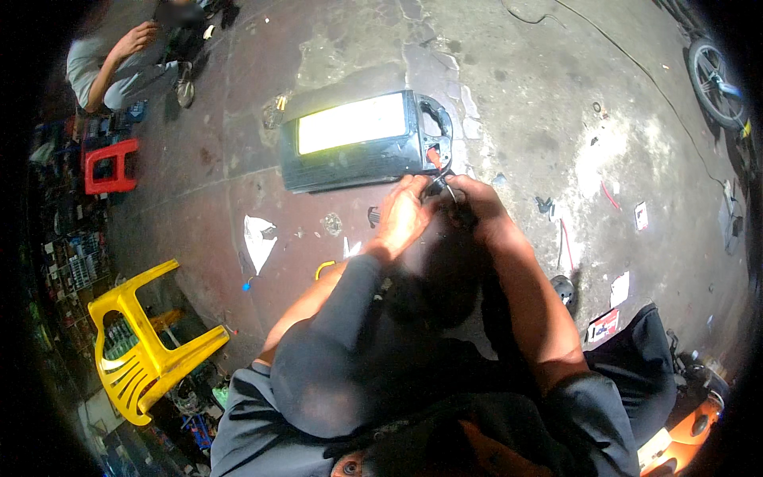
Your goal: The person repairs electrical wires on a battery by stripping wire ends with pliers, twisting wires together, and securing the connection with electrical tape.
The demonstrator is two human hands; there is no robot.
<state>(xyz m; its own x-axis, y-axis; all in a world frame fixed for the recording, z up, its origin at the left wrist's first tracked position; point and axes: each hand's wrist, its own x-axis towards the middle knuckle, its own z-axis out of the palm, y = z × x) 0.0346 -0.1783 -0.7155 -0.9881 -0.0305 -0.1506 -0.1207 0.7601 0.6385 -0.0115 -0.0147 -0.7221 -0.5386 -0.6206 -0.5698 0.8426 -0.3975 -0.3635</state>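
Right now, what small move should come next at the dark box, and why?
Perhaps tilt the small dark part slightly toward the light: the left hand and right hand meet around it, partly hiding it, beside the handle end of the dark box.

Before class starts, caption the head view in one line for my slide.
Left hand and right hand hold a small black part at a dark case's handle end.

The case [350, 149] lies on the floor [524, 103] between a stool [107, 188], left, and a wheel [722, 86], right.
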